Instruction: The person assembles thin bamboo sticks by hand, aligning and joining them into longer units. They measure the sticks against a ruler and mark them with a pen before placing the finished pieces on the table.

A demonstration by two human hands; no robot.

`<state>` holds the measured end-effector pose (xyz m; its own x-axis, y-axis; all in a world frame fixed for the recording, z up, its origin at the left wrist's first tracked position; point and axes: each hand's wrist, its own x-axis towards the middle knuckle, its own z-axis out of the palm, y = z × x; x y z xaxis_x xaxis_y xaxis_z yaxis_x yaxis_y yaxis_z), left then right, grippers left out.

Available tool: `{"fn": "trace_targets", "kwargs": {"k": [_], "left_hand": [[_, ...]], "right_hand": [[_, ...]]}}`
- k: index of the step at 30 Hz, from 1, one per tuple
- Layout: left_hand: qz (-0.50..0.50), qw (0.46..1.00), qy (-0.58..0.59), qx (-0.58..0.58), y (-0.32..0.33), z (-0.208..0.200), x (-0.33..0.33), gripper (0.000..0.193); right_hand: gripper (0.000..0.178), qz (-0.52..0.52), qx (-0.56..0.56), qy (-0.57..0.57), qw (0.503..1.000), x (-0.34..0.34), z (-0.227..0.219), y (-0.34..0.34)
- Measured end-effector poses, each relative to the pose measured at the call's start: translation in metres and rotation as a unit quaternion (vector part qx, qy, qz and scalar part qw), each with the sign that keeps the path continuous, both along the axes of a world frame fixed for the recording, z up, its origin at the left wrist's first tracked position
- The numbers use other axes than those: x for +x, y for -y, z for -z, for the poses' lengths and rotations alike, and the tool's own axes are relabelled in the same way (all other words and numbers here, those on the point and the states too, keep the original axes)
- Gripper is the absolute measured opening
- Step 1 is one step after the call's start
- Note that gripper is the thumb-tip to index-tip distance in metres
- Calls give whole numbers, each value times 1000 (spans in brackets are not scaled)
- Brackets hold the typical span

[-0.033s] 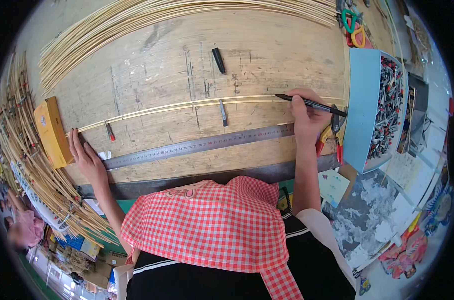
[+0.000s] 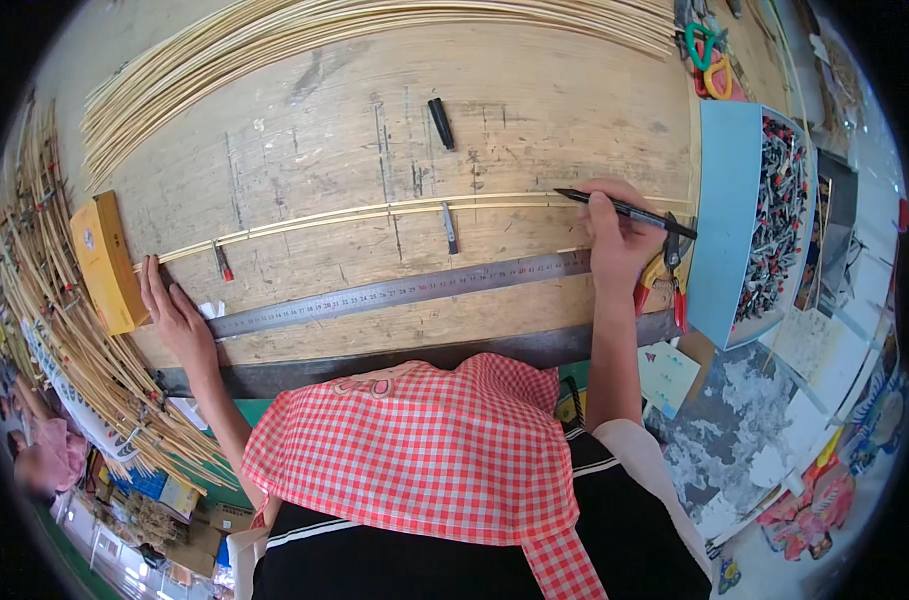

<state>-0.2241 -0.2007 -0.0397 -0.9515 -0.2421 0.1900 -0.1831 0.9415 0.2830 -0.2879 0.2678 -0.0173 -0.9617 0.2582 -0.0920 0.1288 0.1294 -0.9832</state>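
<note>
Two thin bamboo strips point(image 2: 315, 220) run side by side across the wooden table, slightly bowed. My right hand point(image 2: 623, 228) grips a black marker pen point(image 2: 630, 209), its tip at the strips towards their right part. Over the left end of the strips lies my left hand point(image 2: 180, 322), fingers stretched out flat, fingertips touching the strips. A small clip with a red end point(image 2: 223, 262) sits on the strips at the left, and a grey clip point(image 2: 449, 228) near the middle. The black pen cap point(image 2: 441, 124) lies beyond them. Nearer to me is a long steel ruler point(image 2: 405, 293).
At the right stands a light blue box point(image 2: 727, 220) full of small clips; red-handled pliers point(image 2: 663, 280) lie beside it. A yellow box point(image 2: 110, 265) is at the left end. Bamboo strips point(image 2: 375, 30) are bundled along the far side, and bamboo frames point(image 2: 105, 400) are piled at left.
</note>
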Motion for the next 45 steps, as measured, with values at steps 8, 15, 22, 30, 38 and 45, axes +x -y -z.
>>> {"fn": "trace_targets", "kwargs": {"k": [8,15,22,30,38,45], "left_hand": [[-21,999,-42,7,-2,-5,7,46],[-14,996,-66,56,-30,-51,5,41],[77,778,-13,624,-145,-76,-23,32],[73,736,-14,673,-139,-73,-20,12],[212,874,-13,437,-137,-88,-13,17],[226,890,-20,396,-141,-101,-12,20]], "right_hand": [[25,-109,219,-62,968,-36,-26,56],[35,-153,356,-163,907,-53,-8,111],[39,-266,74,-47,960,6,-63,153],[38,-235,-111,-59,964,26,-58,143],[23,-172,-318,17,932,20,-83,126],[12,-192,-272,78,940,19,-83,129]]}}
